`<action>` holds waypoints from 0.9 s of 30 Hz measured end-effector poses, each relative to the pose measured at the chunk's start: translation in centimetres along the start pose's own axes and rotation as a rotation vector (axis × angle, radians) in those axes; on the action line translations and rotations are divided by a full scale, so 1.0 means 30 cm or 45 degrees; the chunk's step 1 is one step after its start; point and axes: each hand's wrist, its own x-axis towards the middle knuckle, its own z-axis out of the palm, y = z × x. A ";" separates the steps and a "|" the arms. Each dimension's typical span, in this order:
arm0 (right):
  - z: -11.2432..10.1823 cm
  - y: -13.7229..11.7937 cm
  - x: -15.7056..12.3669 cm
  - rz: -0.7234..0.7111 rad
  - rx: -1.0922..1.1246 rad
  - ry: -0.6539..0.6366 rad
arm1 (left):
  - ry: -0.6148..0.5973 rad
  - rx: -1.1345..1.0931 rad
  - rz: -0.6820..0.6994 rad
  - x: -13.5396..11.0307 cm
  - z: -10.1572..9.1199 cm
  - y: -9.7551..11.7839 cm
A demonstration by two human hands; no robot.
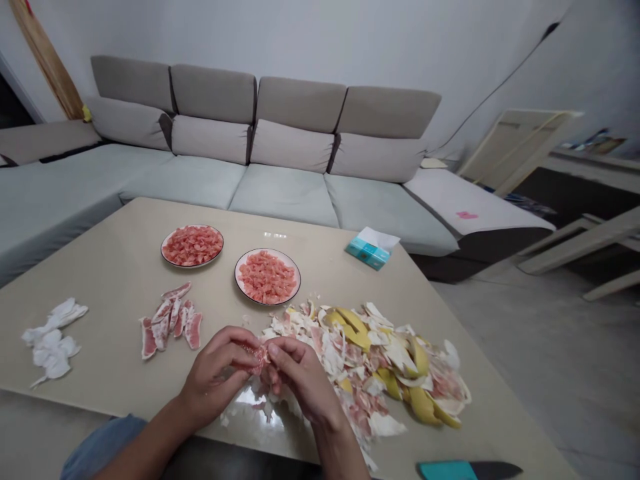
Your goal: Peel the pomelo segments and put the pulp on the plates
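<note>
Pinching one pomelo segment (pixel 259 357) between left hand (pixel 215 373) and right hand (pixel 300 373) — both closed on it, just above the near edge of the table (pixel 110 267). Looks well along: far plate (pixel 163 250) and near plate (pixel 238 270) filled with peeled flesh, big peel pile (pixel 395 367) heaped just right of the hands. Left to strip — a handful of unpeeled segments (pixel 170 323) lying beside the left hand.

Beyond my fingers (pixel 283 352) sit a left plate (pixel 165 257) and a right plate (pixel 267 254) of pulp. The peel heap (pixel 395 360) lies just right of them, and the knife (pixel 467 470) lies nearer me.
</note>
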 end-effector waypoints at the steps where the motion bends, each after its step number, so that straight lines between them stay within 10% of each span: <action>1: -0.001 0.004 0.003 0.024 0.069 -0.027 | 0.006 -0.012 -0.015 -0.001 0.000 0.000; 27: -0.017 -0.019 -0.007 -0.010 -0.181 -0.033 | -0.068 0.061 -0.015 0.005 -0.009 0.005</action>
